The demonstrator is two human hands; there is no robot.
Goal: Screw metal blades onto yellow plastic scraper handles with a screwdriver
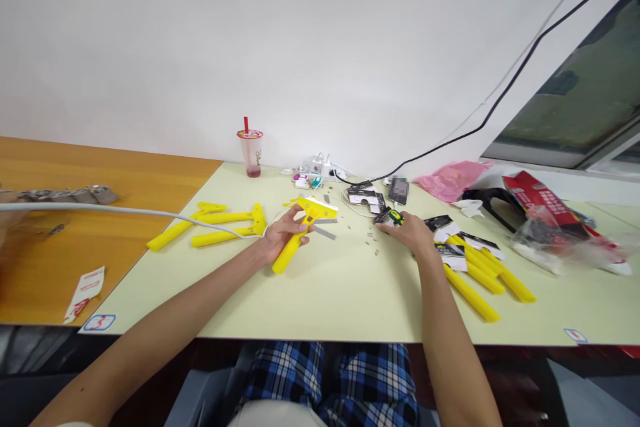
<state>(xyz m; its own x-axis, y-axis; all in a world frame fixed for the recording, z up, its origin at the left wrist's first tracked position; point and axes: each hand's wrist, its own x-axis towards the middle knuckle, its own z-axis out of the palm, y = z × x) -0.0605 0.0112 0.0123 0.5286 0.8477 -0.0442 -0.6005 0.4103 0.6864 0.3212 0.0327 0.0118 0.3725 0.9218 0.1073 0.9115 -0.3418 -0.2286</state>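
Observation:
My left hand (286, 235) is closed around a yellow scraper (291, 252), with its head tilted up and a metal blade along the top edge. Loose flat blades (326, 232) lie on the table just beyond it. My right hand (411, 233) reaches down to the tabletop, its fingers bent round a small green-and-yellow piece (396, 216); I cannot make out its kind. A dark printed card (383, 216) touches those fingertips. Small metal bits (370, 237) are scattered between my hands. More yellow scrapers (223, 237) lie to the left.
Yellow scrapers with black card sleeves (475, 293) are piled at the right. Black card sleeves (364, 196) lie farther back. A drink cup (251, 155) and a power strip (315, 165) stand by the wall. A white cable (125, 211) crosses at left; a red package (547, 203) lies far right.

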